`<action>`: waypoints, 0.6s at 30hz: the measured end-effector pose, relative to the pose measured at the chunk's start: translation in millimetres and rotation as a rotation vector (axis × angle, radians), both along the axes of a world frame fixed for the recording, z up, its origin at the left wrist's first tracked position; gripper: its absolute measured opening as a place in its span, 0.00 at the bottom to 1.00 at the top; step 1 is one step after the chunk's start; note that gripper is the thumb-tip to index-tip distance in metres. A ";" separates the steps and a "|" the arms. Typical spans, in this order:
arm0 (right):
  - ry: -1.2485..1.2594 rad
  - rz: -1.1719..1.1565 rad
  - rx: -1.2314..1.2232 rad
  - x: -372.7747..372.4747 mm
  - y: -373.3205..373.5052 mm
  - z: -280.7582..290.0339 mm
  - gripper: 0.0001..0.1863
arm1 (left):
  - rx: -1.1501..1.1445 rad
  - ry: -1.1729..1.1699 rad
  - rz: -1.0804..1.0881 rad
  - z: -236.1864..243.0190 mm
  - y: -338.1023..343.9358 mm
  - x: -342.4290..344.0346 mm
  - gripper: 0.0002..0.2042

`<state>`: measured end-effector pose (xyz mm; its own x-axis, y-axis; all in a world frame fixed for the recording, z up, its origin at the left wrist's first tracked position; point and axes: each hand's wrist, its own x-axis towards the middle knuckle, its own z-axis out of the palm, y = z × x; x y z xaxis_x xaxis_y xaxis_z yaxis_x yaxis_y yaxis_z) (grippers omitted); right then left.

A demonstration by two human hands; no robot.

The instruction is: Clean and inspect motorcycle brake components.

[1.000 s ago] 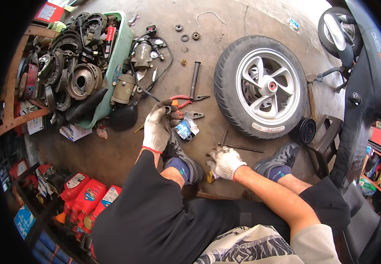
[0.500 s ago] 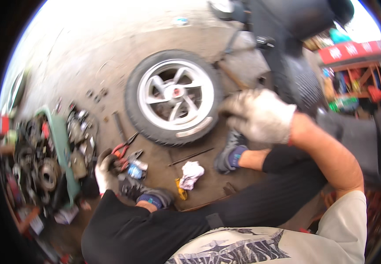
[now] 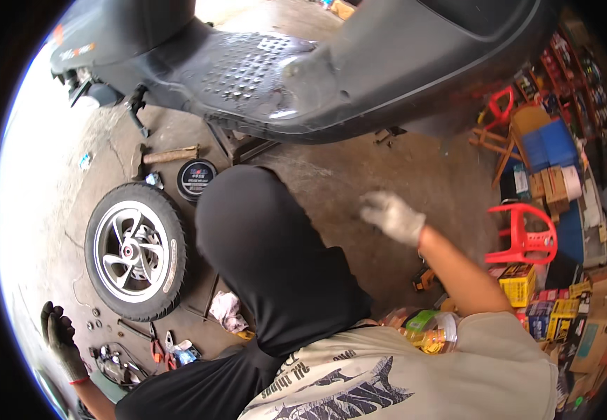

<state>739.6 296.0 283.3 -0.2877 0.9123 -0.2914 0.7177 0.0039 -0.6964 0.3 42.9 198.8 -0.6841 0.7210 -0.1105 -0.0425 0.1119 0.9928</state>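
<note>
I am watching the left hand [image 3: 60,343], gloved and spread, holding nothing, at seven o'clock beside scattered nuts [image 3: 97,325] and red-handled pliers [image 3: 157,349]. The right hand [image 3: 391,215], loosely curled and holding nothing, is hanging at three o'clock over bare concrete floor [image 3: 387,164]. The wheel [image 3: 135,250] is lying flat at nine. I judge the scooter [image 3: 317,63] overhead is risking a bump, and the nuts could be scattering under that palm.

One wheel [image 3: 135,250] lies at the left of the frame. One scooter [image 3: 303,63] fills the top. Two red stools show at the right: one [image 3: 525,234] at mid-right, one [image 3: 501,106] at upper right. Two gloved hands show: one [image 3: 60,337] at lower left, one [image 3: 391,215] at centre. One round tin [image 3: 196,178] sits above the wheel.
</note>
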 end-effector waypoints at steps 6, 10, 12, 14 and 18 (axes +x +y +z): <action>-0.594 0.080 -0.442 124.2 -76.3 -188.9 0.16 | -0.152 0.189 -0.024 81.3 59.1 71.0 0.15; -0.500 -0.122 -0.624 140.6 -81.4 -221.7 0.17 | -0.227 0.275 -0.098 95.0 53.3 82.7 0.13; -0.498 -0.184 -0.556 147.3 -67.7 -232.3 0.21 | -0.299 0.320 -0.103 96.7 49.0 77.2 0.13; -0.571 -0.191 -0.475 158.0 -46.5 -256.1 0.22 | -0.294 0.249 -0.131 91.0 45.1 57.1 0.12; -0.554 -0.362 -0.333 172.7 3.7 -286.2 0.22 | -0.365 0.241 -0.171 86.8 42.2 50.0 0.13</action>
